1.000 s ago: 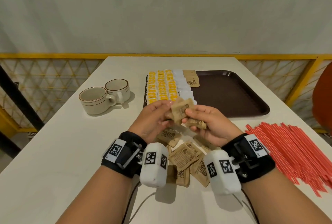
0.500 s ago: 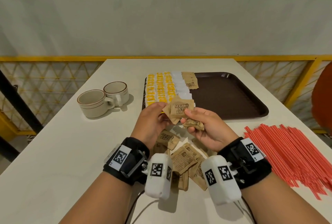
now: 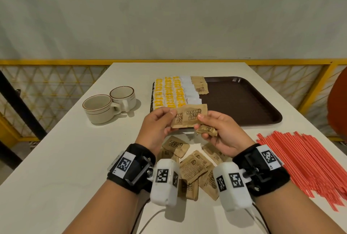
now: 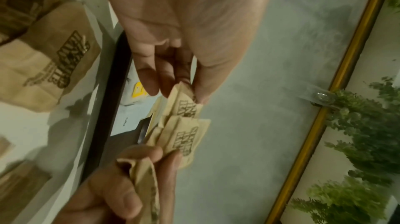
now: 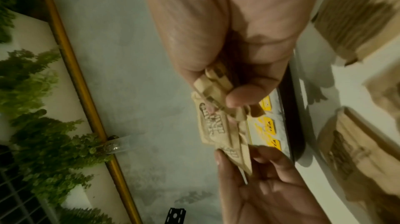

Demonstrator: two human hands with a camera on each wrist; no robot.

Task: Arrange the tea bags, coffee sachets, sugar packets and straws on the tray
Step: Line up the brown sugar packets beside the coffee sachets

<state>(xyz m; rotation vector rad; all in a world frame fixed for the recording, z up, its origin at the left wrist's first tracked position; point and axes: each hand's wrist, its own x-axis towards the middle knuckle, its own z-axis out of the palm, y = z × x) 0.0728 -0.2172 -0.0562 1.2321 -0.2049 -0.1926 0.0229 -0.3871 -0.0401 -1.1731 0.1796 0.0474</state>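
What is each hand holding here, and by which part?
Left hand pinches the left end of the fanned brown sugar packets; right hand pinches their right end and also holds a crumpled packet in its lower fingers.

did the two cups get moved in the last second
No. The cups sit in the same spot left of the tray, touching each other as before; the slight shift in the picture is head camera motion.

The head camera is looking forward and down from above both forearms, taking in the whole surface out to the far wall. Each wrist camera is peering close along its own palm toward the fingertips. All three are sharing the brown sugar packets pinched between both hands, with the tray edge behind.
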